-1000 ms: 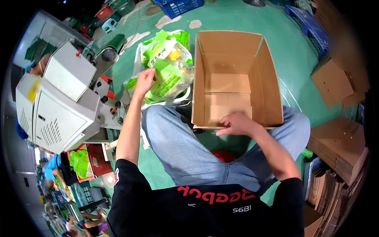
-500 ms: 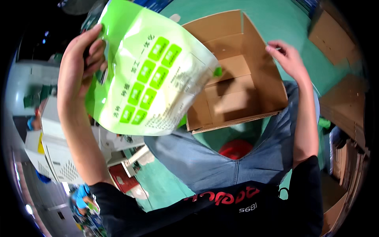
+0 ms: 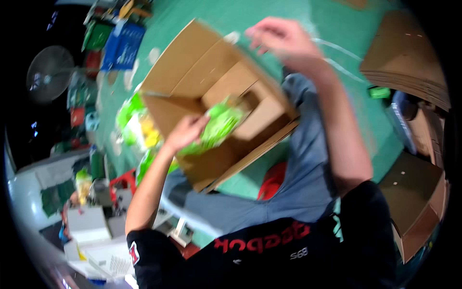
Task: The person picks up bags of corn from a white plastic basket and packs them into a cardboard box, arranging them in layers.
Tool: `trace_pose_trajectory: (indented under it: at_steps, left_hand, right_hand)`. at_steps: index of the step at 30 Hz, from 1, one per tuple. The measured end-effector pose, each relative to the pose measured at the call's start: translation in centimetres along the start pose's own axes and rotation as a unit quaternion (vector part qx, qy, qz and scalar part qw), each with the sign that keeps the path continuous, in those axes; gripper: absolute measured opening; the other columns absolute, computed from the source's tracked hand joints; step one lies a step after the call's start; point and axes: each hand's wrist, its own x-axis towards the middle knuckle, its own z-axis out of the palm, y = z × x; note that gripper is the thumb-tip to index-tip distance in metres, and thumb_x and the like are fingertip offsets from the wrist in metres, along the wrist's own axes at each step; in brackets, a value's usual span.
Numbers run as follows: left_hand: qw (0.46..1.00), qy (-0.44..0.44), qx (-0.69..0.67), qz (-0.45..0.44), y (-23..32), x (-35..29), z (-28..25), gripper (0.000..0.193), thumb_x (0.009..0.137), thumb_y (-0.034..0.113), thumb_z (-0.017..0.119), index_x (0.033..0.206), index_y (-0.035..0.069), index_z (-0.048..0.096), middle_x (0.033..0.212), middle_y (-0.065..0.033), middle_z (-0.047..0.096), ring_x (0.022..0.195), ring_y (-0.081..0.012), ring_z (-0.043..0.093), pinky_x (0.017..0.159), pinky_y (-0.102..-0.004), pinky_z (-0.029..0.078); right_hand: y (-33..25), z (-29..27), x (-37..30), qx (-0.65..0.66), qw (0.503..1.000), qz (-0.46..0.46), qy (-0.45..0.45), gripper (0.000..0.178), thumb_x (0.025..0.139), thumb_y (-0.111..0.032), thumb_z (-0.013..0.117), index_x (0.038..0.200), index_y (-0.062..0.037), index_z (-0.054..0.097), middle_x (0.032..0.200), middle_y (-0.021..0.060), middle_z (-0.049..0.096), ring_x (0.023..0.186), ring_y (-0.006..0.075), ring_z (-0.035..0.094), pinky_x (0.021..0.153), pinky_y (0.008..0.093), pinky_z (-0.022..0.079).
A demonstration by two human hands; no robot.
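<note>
An open cardboard box (image 3: 192,67) stands tilted between my knees. My left hand (image 3: 186,131) reaches into it over the left wall, closed on a green plastic bag (image 3: 221,123). The bag lies inside the box, somewhat blurred, and its lower part is in shadow. Past the box's far right wall, my right hand (image 3: 284,38) hangs raised with loosely bent fingers and nothing visible in them; motion blurs it a little.
More green-and-white bags (image 3: 139,125) lie against the box's left side. Flattened cardboard (image 3: 406,53) is stacked on the right, above another carton (image 3: 414,197). A blue crate (image 3: 122,45) and a fan (image 3: 50,72) stand far left. Something red (image 3: 273,180) shows between my legs.
The green bag has gone from up in front of me down into the box, with my left hand on it. My right hand has left the box's rim and risen. The view has turned.
</note>
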Motion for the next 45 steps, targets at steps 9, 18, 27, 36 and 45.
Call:
trace_pose_trajectory:
  at_steps: [9,18,27,36,45]
  left_hand:
    - [0.956,-0.033,0.278,-0.091,-13.6,7.8,11.3,0.060,0.086,0.049,0.060,0.115,-0.004,0.062,0.113,-0.0287,0.062,0.106,-0.0400,0.060,0.091,-0.0412,0.049]
    - [0.951,-0.265,0.099,-0.126,-18.5,8.3,15.3,0.040,0.080,0.024,0.067,0.111,-0.001,0.063,0.089,-0.0144,0.069,0.071,-0.0213,0.066,0.062,-0.0361,0.055]
    - [0.959,-0.083,0.266,0.046,-8.6,2.0,10.2,0.042,0.080,0.017,0.060,0.121,0.009,0.060,0.117,-0.0173,0.062,0.104,-0.0337,0.062,0.087,-0.0455,0.051]
    - [0.862,0.450,0.189,-0.138,-24.8,-13.0,-12.4,0.027,0.084,0.030,0.066,0.091,0.004,0.061,0.092,-0.0162,0.063,0.090,-0.0315,0.062,0.077,-0.0415,0.050]
    - [0.829,0.553,0.078,-0.016,-28.1,-4.6,-24.3,0.039,0.085,0.040,0.064,0.089,0.001,0.061,0.083,-0.0135,0.061,0.080,-0.0258,0.059,0.074,-0.0362,0.048]
  right_hand:
    - [0.2,2.6,0.3,0.108,0.992,0.060,-0.038,0.021,0.094,-0.018,0.060,0.097,0.0019,0.064,0.081,0.0035,0.064,0.073,0.0086,0.058,0.066,0.0235,0.048]
    - [0.7,6.6,1.7,0.088,0.991,0.069,-0.074,0.024,0.090,-0.025,0.066,0.094,-0.0014,0.066,0.077,0.0016,0.064,0.071,0.0086,0.058,0.062,0.0241,0.047]
    - [2.1,5.2,1.1,-0.124,0.984,0.091,-0.085,0.030,0.097,-0.027,0.056,0.106,0.0005,0.065,0.081,0.0019,0.063,0.074,0.0077,0.056,0.071,0.0226,0.046]
    - [2.3,6.3,0.2,-0.167,0.967,0.105,-0.159,0.027,0.097,-0.023,0.058,0.103,0.0024,0.063,0.079,-0.0002,0.057,0.074,0.0075,0.053,0.070,0.0221,0.044]
    - [2.9,9.8,1.2,-0.249,0.943,0.142,-0.172,0.024,0.094,-0.019,0.061,0.099,0.0041,0.061,0.077,-0.0024,0.055,0.073,0.0062,0.047,0.066,0.0213,0.040]
